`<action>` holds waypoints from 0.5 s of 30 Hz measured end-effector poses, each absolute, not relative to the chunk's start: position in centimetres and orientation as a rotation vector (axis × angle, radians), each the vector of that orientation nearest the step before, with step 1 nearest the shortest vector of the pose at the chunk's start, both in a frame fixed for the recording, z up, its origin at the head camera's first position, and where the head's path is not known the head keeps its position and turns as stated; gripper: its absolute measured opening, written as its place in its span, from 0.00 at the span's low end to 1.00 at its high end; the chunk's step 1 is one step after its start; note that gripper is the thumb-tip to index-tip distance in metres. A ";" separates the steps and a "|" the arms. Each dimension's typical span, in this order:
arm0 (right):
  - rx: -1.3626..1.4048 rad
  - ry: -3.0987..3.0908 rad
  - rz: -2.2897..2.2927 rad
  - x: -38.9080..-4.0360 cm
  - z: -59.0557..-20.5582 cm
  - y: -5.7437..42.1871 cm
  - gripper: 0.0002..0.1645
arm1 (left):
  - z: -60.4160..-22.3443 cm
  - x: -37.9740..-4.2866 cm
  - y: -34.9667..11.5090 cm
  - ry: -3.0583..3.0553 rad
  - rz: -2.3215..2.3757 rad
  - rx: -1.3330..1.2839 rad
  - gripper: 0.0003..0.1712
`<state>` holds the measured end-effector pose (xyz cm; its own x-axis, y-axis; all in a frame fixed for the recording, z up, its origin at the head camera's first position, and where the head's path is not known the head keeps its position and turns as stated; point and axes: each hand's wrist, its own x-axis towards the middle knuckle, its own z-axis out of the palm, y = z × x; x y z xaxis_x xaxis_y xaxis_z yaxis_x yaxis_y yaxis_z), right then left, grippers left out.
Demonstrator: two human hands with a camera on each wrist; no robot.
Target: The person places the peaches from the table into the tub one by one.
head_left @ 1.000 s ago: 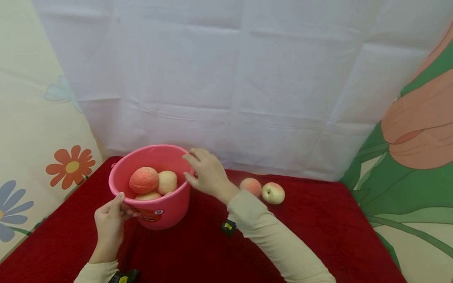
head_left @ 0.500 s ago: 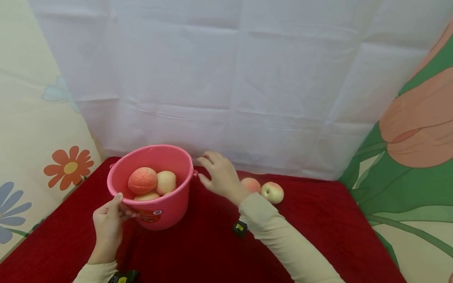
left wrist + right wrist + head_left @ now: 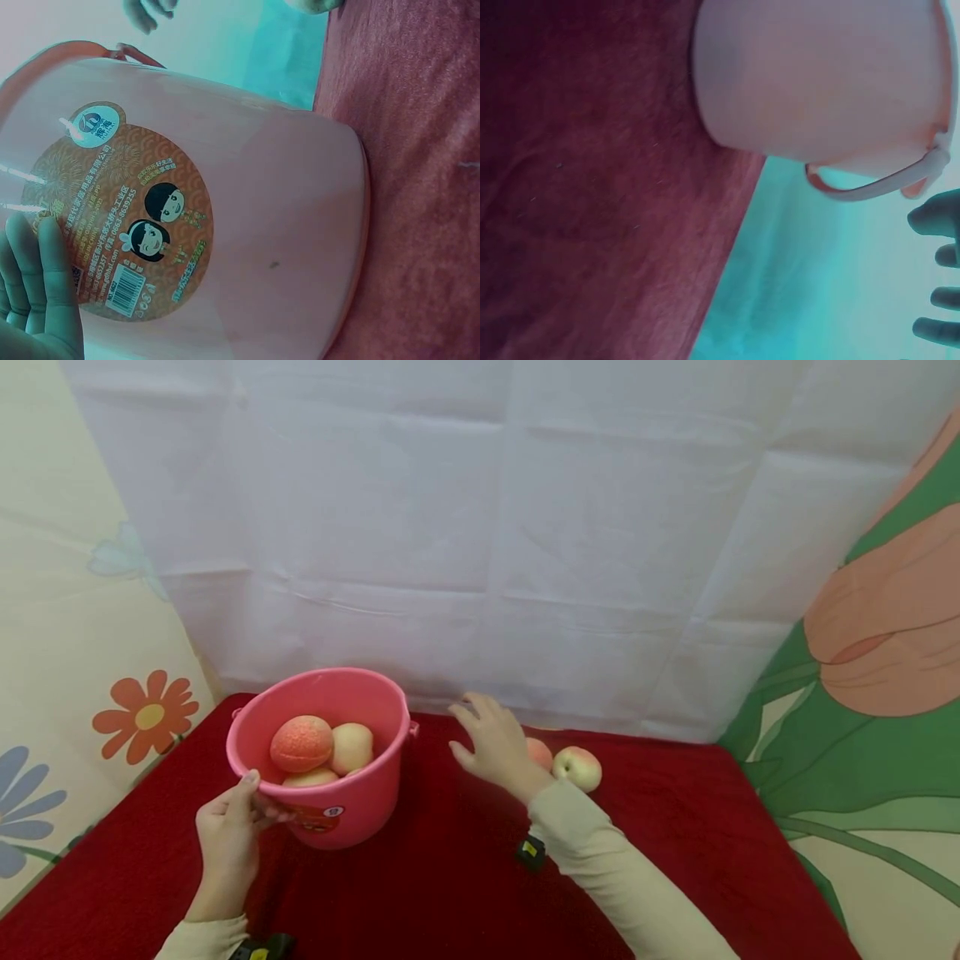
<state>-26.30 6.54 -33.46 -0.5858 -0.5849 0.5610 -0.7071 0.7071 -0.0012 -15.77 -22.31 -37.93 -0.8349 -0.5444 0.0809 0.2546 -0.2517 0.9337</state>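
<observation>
A pink bucket [image 3: 375, 793] stands on the red cloth at the left, a round printed label [image 3: 120, 225] on its near side. Inside it lie a reddish peach [image 3: 302, 743], a pale one [image 3: 352, 748] and more fruit partly hidden beneath. My left hand [image 3: 231, 839] pinches the near left rim, thumb on top and fingers against the outer wall. To the right of the bucket, my right hand [image 3: 495, 743] is in the air with its fingers spread, holding nothing. Just behind that hand sits a peach [image 3: 538, 752], partly covered by it, beside a pale yellow peach [image 3: 577, 768].
Red cloth [image 3: 675, 843] covers the table. A white sheet [image 3: 480, 527] hangs right behind it, with flower-patterned hangings [image 3: 885, 693] at both sides. The bucket's handle [image 3: 870, 187] hangs down at the back.
My right hand has let go of the bucket's right rim and moved right toward the two loose peaches. The left hand keeps its hold on the rim; the bucket stays in place.
</observation>
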 end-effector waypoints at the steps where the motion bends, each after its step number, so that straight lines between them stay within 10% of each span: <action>1: 0.971 -2.410 0.298 -26.3 -33.7 6.7 0.26 | -37.9 -15.8 -22.3 -1.507 -2.118 0.353 0.26; 15: 0.872 -2.704 0.156 -27.5 -36.1 8.7 0.37 | -37.9 -15.8 -22.3 -1.497 -2.124 0.349 0.25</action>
<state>-27.52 8.74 -36.09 -0.7726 -0.5540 0.3102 -0.5861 0.8102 -0.0127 -15.83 -22.34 -37.94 -0.8350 -0.5441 0.0819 0.2599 -0.2589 0.9303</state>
